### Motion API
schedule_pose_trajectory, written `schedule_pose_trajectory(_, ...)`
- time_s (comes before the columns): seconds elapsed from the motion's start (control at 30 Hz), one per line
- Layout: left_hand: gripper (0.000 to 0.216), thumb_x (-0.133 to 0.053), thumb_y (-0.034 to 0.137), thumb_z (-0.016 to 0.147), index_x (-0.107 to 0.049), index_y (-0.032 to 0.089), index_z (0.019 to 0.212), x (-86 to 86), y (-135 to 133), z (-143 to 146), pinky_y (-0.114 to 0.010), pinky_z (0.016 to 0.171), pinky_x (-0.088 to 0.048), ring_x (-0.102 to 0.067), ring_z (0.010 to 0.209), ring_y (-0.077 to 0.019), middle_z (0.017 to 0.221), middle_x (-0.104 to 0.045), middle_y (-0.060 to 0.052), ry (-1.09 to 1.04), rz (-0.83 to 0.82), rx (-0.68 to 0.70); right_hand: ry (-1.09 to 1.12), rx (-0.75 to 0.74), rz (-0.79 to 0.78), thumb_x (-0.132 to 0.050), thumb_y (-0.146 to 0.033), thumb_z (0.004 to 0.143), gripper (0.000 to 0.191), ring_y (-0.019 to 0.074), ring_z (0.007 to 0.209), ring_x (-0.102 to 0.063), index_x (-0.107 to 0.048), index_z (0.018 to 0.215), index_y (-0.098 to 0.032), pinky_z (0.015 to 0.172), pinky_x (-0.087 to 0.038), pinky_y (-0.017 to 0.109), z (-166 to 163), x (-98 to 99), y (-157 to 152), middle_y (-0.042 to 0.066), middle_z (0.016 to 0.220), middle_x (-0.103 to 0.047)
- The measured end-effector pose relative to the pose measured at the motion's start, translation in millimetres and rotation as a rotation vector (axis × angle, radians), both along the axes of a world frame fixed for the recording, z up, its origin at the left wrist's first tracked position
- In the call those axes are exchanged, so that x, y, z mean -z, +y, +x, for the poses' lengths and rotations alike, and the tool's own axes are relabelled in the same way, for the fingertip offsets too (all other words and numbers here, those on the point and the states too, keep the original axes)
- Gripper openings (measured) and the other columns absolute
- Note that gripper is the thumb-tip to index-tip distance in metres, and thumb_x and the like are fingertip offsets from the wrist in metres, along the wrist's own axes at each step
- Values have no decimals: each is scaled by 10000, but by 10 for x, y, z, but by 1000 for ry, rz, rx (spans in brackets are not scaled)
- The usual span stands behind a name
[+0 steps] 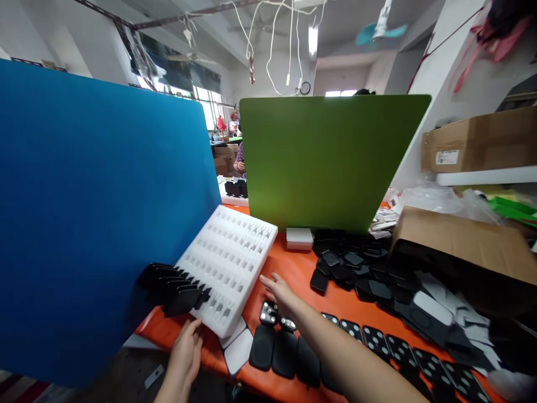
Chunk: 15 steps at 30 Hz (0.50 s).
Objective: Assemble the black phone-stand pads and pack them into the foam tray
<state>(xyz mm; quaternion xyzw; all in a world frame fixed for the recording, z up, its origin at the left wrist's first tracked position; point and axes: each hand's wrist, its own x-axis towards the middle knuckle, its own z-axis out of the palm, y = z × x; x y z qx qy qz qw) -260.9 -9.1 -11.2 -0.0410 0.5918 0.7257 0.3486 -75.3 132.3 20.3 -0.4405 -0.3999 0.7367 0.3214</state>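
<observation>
A white foam tray with rows of slots lies tilted on the orange table between my hands. Several black flat pieces stand in a row in the slots at its near left end. My left hand is just below that end, fingers extended; whether it touches the tray I cannot tell. Beside the tray's right side, my right hand has its fingers apart and holds nothing. Right below it are black rounded pieces, with dotted black squares at their upper ends.
A blue panel rises on the left, a green panel at the back. Loose black pieces and a small white box lie before it. Dotted black pieces line the right front. A cardboard box stands at right.
</observation>
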Motion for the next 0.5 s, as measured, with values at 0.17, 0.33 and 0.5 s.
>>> schedule_pose_trajectory(0.17, 175, -475, 28, 715, -591, 152, 758, -31, 63, -49, -354, 893, -442, -601, 937, -192, 873, -663, -58, -87, 71, 56, 98, -40, 8, -640, -354, 650, 570, 204, 862, -581, -407, 1148, -202, 659, -469, 326, -500, -29, 142, 80, 1046, -577)
schedule_pose_trajectory(0.33, 177, -521, 94, 743, -603, 163, 885, 68, 67, -57, -306, 911, -427, -576, 987, -175, 934, -658, -38, -136, 98, 49, 171, -6, 73, -554, -197, 614, 419, 182, 810, -569, -469, 1025, -199, 582, -482, 272, -458, 67, 8, 33, 942, -587)
schedule_pose_trajectory(0.5, 293, -553, 190, 754, -561, 284, 1032, 5, -7, 106, -347, 841, -474, -608, 913, -183, 983, -646, 24, -61, 81, 55, 210, 7, 55, -515, -207, 635, 370, 164, 744, -568, -500, 1004, -198, 539, -453, 237, -229, 111, -174, 21, 879, -586)
